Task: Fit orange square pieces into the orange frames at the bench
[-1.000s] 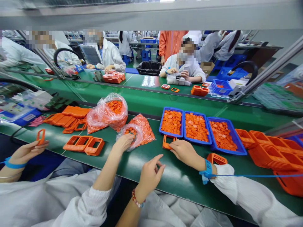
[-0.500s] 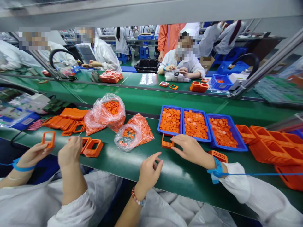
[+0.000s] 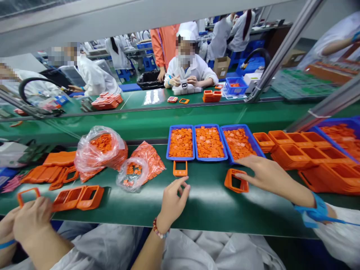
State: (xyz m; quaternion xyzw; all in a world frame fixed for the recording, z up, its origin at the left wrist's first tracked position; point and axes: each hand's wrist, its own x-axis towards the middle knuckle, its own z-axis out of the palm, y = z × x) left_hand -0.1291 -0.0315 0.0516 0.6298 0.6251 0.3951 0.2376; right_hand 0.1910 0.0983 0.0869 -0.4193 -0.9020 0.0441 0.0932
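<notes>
My left hand [image 3: 174, 200] hovers over the front of the green bench, fingers loosely bent and apart, holding nothing. Just beyond its fingertips an orange plastic frame [image 3: 180, 173] lies against the blue trays. Over to the right, my right hand [image 3: 263, 174] reaches in with thumb and fingers spread. Its thumb overlaps the edge of another orange frame piece [image 3: 231, 184], possibly several stacked; whether it touches is unclear. Small orange parts fill the left tray [image 3: 168, 150], the middle tray [image 3: 225, 154] and the right tray [image 3: 260, 150].
Stacked orange frames [image 3: 289, 159] stand at the right. Clear bags [image 3: 97, 150] of orange parts lie left of centre. A co-worker's hands [image 3: 33, 221] hold an orange frame at far left, near more frames [image 3: 91, 198]. Another person [image 3: 185, 71] sits across the bench.
The view has swung right. My right hand has left the frame beside the trays and moved right to the other frame piece. My left hand stays loosely bent, now closer to the frame by the trays.
</notes>
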